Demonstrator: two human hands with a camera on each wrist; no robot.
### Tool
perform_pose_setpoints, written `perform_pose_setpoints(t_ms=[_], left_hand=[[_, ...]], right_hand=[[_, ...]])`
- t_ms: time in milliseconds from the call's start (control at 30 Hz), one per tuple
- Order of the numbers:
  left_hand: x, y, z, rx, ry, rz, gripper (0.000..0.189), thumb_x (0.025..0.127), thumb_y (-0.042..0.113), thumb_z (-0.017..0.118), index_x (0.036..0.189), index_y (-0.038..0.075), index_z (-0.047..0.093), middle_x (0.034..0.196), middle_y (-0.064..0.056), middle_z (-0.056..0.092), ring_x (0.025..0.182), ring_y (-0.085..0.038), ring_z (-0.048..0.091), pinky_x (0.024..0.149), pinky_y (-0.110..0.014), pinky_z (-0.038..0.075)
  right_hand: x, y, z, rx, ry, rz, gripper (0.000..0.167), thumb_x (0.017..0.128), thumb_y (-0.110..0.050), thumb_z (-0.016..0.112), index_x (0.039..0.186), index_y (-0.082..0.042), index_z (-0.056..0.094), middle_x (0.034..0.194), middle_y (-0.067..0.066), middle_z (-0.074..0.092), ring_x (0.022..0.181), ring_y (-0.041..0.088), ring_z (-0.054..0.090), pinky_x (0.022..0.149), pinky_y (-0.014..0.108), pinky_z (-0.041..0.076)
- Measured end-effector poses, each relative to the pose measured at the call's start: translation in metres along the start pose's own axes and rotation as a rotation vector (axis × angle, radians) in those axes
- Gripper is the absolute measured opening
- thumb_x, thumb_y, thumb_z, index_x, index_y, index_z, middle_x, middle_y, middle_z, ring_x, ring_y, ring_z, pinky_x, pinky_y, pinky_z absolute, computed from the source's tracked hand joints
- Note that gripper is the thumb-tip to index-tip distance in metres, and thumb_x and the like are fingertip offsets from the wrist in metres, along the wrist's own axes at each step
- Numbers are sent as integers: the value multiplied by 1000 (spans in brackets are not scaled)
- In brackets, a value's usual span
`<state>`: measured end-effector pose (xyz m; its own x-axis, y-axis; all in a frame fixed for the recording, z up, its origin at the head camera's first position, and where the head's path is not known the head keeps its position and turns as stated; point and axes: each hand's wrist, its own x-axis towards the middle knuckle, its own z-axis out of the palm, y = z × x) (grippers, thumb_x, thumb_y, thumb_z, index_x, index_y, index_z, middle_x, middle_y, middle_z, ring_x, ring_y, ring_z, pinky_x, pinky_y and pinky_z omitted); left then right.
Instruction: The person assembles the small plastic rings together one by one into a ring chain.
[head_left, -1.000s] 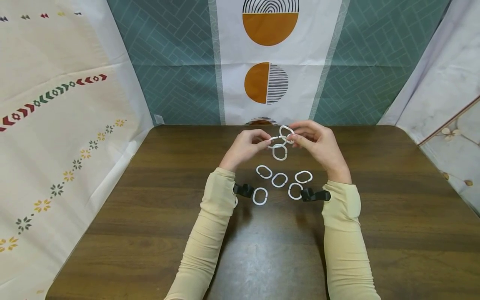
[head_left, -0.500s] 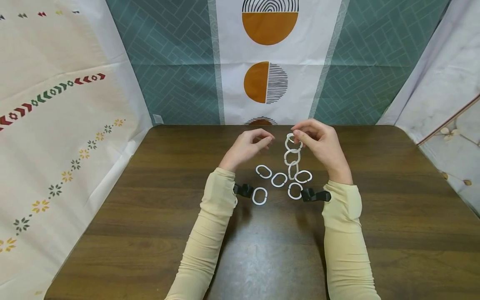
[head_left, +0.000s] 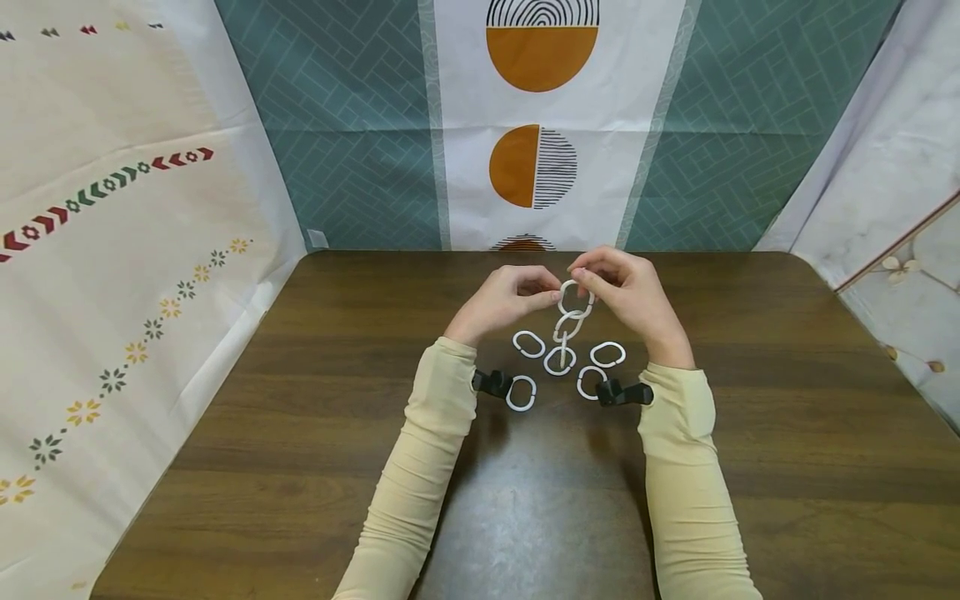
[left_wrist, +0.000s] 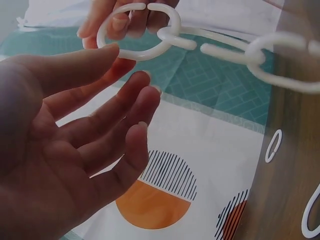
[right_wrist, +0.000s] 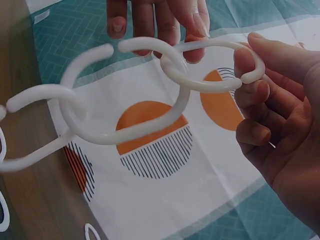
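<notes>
A short chain of white plastic links [head_left: 573,315] hangs above the table between my two hands. My right hand [head_left: 630,296] pinches the end of the top link between thumb and index finger. From the other side, my left hand [head_left: 508,302] has its thumb and index finger on the same link [left_wrist: 145,56], pinching its side. Its other fingers are loosely bent and hold nothing. In the right wrist view the middle link [right_wrist: 145,134] passes through the top one, with a small gap in its side. The lowest link [head_left: 564,350] hangs in front of a loose link.
Several loose white links lie on the brown table [head_left: 337,417] below the hands, among them an upper left link [head_left: 516,337] and an upper right link [head_left: 607,342]. Black wrist cameras [head_left: 491,383] sit on both wrists. A patterned curtain [head_left: 360,125] hangs behind the table.
The left hand let go of the links, which then hung from the right hand. Since then the right hand has moved left with the chain, and the left hand has come to its top link.
</notes>
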<state>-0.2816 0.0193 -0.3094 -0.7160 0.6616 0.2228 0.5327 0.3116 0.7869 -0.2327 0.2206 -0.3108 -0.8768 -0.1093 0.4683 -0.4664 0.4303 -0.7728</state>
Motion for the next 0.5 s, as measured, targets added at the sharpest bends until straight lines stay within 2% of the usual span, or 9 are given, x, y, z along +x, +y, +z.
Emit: perform_pose_setpoints(t_ms=[167,300,400,500], left_hand=[[0,0,-1,10,-34,8,12,92,20,67,98,10,69,92,-4,69,84,-11,64,80,-24,50],[1,1,-3,24,-25,16,11,92,18,66,97,8,69,91,-5,69,82,-12,64,80,-25,51],[-1,1,-5,25,13,1,10,91,17,67,96,8,69,91,-5,69,84,-13,65,80,-23,50],[-5,0,-8,26,62,-29,10,91,17,67,95,9,69,91,-5,70,86,-13,64,80,-22,48]], right_hand=[[1,-2,2,-17,-12,16,16,94,-15,63,104,-3,67,74,-8,62,65,18,56,61,20,44],[5,6,-2,-39,4,98,23,97,-21,58,109,-2,66,81,-7,64,72,11,60,66,19,45],[15,31,-7,-125,-18,188,27,99,-24,56,109,-2,65,86,4,66,74,13,60,68,22,46],[28,65,-7,-296,-119,274,26,98,-22,55,110,0,63,98,18,66,85,24,62,77,32,49]])
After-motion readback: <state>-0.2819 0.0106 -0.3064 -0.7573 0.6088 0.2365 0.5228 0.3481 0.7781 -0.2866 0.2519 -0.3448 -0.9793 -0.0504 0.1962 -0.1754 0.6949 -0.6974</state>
